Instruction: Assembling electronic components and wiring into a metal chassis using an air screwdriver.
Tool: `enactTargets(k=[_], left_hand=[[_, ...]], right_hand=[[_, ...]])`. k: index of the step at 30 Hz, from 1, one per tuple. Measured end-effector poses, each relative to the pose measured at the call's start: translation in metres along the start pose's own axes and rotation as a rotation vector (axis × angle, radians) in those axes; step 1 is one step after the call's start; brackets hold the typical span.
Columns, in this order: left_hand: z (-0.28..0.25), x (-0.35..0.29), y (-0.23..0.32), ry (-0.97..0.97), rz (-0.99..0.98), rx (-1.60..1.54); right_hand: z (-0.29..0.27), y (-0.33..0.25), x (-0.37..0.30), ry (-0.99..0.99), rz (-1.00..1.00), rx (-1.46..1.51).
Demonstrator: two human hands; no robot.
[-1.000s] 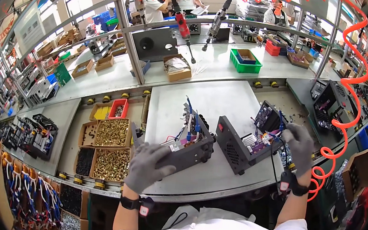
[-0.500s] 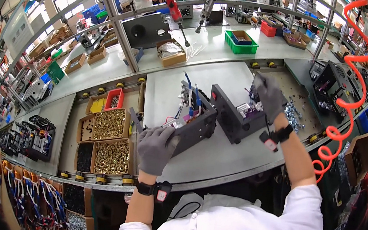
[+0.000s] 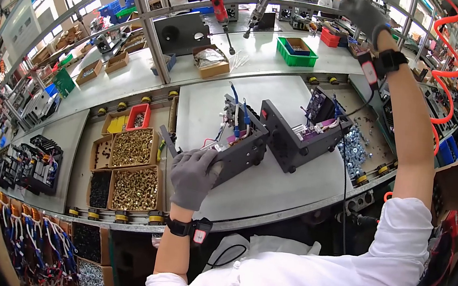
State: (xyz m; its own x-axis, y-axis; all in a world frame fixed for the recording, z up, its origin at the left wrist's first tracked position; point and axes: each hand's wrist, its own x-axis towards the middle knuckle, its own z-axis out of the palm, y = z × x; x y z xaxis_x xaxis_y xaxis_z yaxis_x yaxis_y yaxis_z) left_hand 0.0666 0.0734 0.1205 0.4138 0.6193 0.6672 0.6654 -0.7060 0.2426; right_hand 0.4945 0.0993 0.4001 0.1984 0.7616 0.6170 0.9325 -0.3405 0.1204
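My left hand [image 3: 193, 178], in a grey glove, grips the near left corner of a dark metal housing [image 3: 238, 158]. Wires and blue-sleeved leads rise from inside that housing. A second dark housing [image 3: 303, 146], with a red switch, stands just to its right; a dark circuit board [image 3: 321, 106] tilts up from its far side. My right hand [image 3: 367, 20], gloved as well, is raised far forward near the upper rail, off both housings. Its fingers are too blurred and dark to make out. A black cable hangs from the right wrist area.
Cardboard boxes of brass fittings [image 3: 135, 188] and a red bin [image 3: 139, 116] sit left of the work plate [image 3: 200, 96]. Silver screws [image 3: 356, 153] lie loose at right. Two power screwdrivers, one a red screwdriver [image 3: 219, 7], hang ahead. A coiled red hose [image 3: 448, 67] dangles at right.
My right hand has left the right housing and swung up and forward to the upper rail. The circuit board there now shows fully. My left hand keeps its hold.
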Motion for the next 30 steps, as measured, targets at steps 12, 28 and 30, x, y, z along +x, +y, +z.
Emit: enactTargets(k=[12, 28, 30], left_hand=[[-0.001, 0.0, -0.001, 0.033, 0.048, 0.038], [-0.003, -0.001, -0.003, 0.049, 0.084, 0.022], [-0.003, 0.0, -0.003, 0.055, 0.093, 0.024]], right_hand=[[0.066, -0.035, -0.138, -1.55, 0.33, 0.421], [-0.022, -0.058, -0.093, -0.731, 0.067, 1.659], [-0.053, -0.057, -0.101, -0.673, -0.02, 1.55]])
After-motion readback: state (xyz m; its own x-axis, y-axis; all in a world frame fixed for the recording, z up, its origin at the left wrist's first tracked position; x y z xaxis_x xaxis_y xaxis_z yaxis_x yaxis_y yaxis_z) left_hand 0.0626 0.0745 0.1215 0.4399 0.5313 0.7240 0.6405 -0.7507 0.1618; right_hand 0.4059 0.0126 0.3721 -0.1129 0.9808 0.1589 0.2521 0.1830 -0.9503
